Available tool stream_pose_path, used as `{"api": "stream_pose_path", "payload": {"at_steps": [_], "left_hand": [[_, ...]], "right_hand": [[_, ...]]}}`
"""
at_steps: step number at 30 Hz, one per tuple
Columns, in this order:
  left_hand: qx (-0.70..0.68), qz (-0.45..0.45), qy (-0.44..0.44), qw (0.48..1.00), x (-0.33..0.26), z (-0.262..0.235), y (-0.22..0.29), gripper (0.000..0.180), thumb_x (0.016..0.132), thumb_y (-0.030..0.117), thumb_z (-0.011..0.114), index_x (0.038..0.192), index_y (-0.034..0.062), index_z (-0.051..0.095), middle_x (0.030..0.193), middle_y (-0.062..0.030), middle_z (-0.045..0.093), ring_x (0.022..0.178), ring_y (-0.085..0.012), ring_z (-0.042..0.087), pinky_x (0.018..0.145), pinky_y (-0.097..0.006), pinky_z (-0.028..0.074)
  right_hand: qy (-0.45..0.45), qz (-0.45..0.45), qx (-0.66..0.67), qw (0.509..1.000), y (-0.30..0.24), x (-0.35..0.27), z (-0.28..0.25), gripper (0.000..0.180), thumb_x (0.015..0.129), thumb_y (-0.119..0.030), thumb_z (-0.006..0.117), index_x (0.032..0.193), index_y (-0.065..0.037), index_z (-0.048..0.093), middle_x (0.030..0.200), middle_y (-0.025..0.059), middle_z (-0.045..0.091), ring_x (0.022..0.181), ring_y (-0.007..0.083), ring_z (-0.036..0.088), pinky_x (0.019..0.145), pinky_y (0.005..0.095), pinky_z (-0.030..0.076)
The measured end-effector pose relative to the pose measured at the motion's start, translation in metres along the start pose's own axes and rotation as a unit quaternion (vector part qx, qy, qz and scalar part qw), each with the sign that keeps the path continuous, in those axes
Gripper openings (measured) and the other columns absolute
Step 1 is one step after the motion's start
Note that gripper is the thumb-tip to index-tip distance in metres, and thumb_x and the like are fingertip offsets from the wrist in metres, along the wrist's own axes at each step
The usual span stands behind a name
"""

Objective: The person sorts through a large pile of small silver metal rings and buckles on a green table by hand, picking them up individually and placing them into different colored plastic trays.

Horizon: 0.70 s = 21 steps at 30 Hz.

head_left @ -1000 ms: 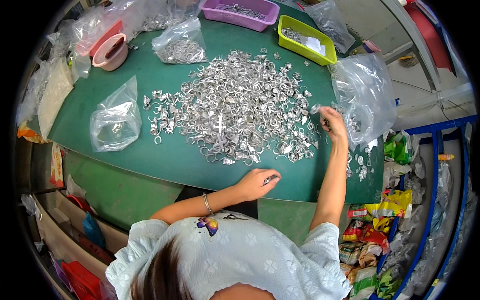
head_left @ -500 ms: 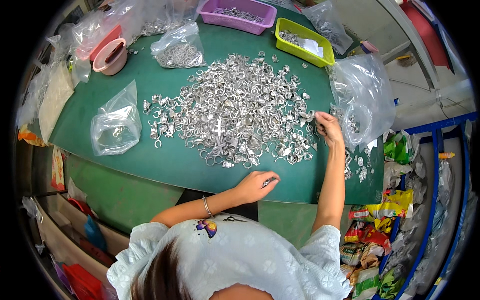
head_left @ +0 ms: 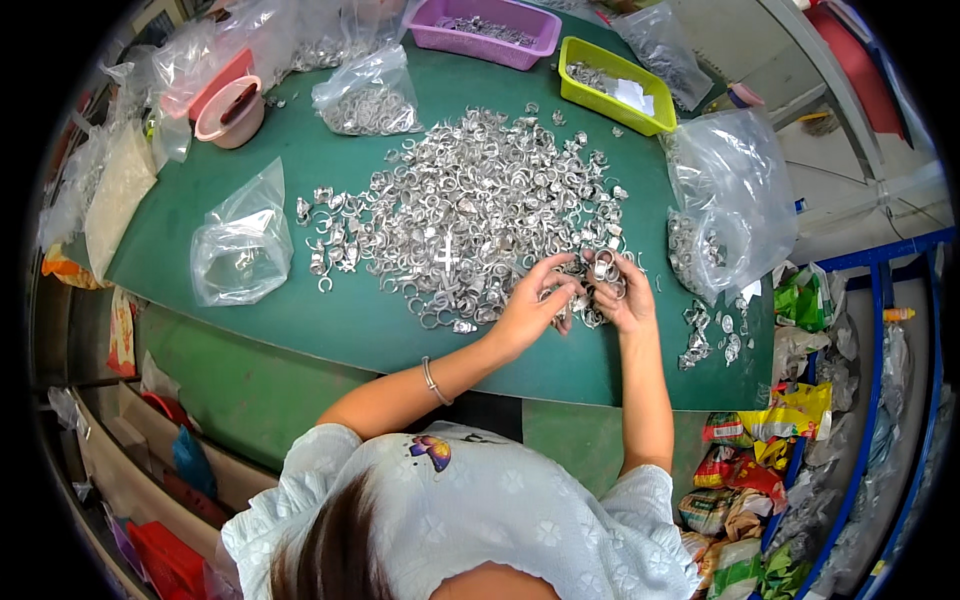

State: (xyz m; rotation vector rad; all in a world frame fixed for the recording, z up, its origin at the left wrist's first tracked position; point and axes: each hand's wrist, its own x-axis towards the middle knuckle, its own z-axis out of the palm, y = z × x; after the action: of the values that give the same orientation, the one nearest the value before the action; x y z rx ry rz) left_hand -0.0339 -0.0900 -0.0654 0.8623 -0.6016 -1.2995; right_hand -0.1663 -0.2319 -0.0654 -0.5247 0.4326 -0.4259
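A broad heap of silver-coloured metal rings [head_left: 450,200] covers the middle of the green table. At its near right edge my two hands are close together. My right hand [head_left: 630,305] pinches a few rings [head_left: 606,268] between thumb and fingers. Beside it, my left hand [head_left: 535,308] has its fingers curled, with silver rings at the fingertips; how many it holds is hidden. To the right lies a large clear plastic bag [head_left: 730,190] with rings inside. A small group of loose silver pieces [head_left: 697,340] rests below that bag.
An empty-looking clear bag [head_left: 240,245] lies at left, and a bag of rings [head_left: 370,100] behind the heap. Purple [head_left: 420,38] and yellow-green [head_left: 600,102] baskets stand at the back, a pink bowl [head_left: 230,130] at far left. A blue shelf rack [head_left: 880,400] stands at right.
My right hand has come in from the heap's right edge toward the middle, rings in its fingers. My left hand has moved up and right from the table's front edge to meet it.
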Motion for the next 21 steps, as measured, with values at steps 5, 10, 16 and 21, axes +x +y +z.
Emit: {"api": "stream_pose_path", "payload": {"at_steps": [5,10,16,21], "left_hand": [[0.048,0.000,-0.018,0.999,0.010,0.005,-0.003,0.040,0.090,0.013,0.052,0.127,0.0035,0.038,0.089,-0.0070,0.058,0.061,-0.0106,0.055,0.052,-0.024,0.046],[0.091,-0.026,-0.045,0.995,0.006,0.007,-0.022,0.030,0.090,0.012,0.050,0.119,0.0029,0.047,0.083,-0.0052,0.058,0.059,-0.0089,0.054,0.051,-0.023,0.045],[0.207,-0.054,-0.169,0.962,0.002,0.021,-0.056,0.019,0.091,0.012,0.049,0.107,0.0055,0.056,0.075,-0.0024,0.055,0.058,-0.0056,0.049,0.051,-0.022,0.044],[0.254,0.032,-0.171,0.951,0.003,0.012,-0.065,0.018,0.089,0.010,0.050,0.104,0.0039,0.059,0.076,-0.0037,0.057,0.062,-0.0070,0.052,0.053,-0.024,0.047]], "right_hand": [[-0.028,-0.016,0.158,0.987,0.019,0.000,0.011,0.026,0.088,-0.022,0.046,0.107,-0.004,0.049,0.089,0.0130,0.053,0.049,0.0114,0.041,0.033,0.0183,0.029],[0.059,-0.120,0.051,0.990,-0.023,-0.014,0.010,0.034,0.089,-0.027,0.054,0.114,-0.005,0.048,0.092,0.0116,0.057,0.067,0.0151,0.054,0.042,0.0172,0.042],[0.357,-0.371,-0.706,0.486,-0.148,-0.031,-0.053,0.034,0.084,-0.027,0.060,0.108,-0.003,0.059,0.092,0.0151,0.062,0.076,0.0239,0.062,0.062,0.0343,0.048],[0.409,-0.172,-0.857,0.262,-0.144,-0.021,-0.033,0.030,0.083,-0.028,0.058,0.101,-0.004,0.063,0.096,0.0192,0.061,0.088,0.0354,0.060,0.073,0.0451,0.047]]}}
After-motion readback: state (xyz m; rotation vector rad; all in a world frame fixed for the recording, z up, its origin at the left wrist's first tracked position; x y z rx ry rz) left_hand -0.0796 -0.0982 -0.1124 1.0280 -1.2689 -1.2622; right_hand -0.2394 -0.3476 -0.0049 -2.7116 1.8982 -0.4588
